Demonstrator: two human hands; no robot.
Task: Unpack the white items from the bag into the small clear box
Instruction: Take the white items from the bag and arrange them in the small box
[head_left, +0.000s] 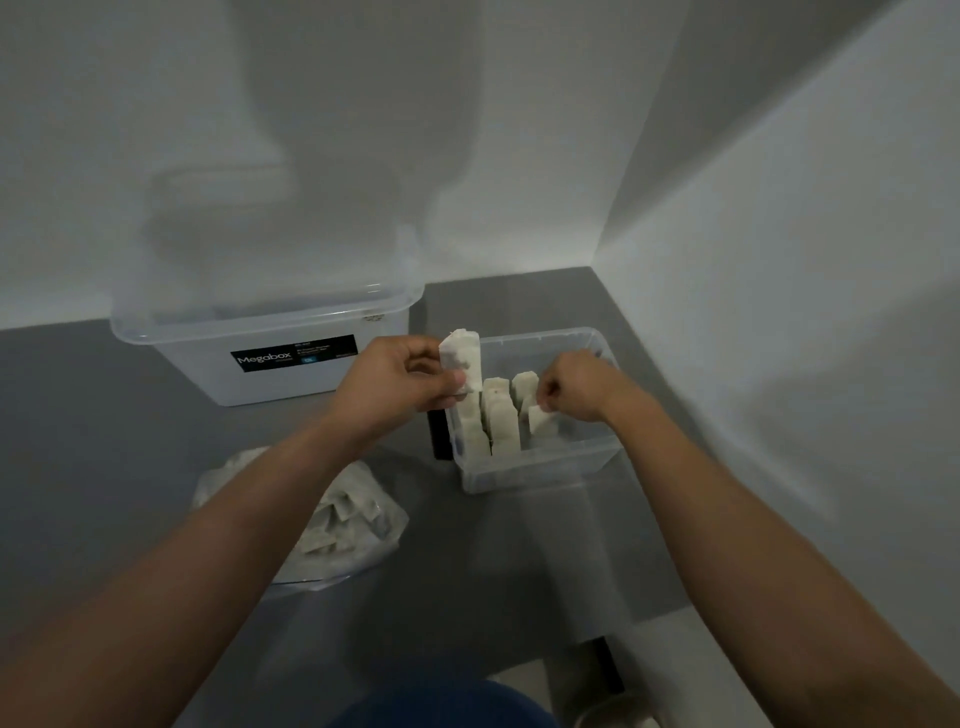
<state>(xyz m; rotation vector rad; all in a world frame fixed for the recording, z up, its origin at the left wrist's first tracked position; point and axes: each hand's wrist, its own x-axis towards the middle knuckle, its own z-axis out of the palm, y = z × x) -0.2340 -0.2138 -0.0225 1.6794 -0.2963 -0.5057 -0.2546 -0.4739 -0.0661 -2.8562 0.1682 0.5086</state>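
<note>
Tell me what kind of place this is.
Likely a home storage corner, though hard to be sure: bare white walls meet over a grey surface, with a large Megabox storage tub beside the small clear box.

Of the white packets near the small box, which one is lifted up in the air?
The packet pinched by the left hand, above the small clear box's left edge; the others stand inside it.

Location: plain indoor room, prob. home storage corner. Indicators: two bare white walls (779, 234) meeting at a corner, grey bench (78, 415), large clear storage box (208, 379) w/ "Megabox" label.
</note>
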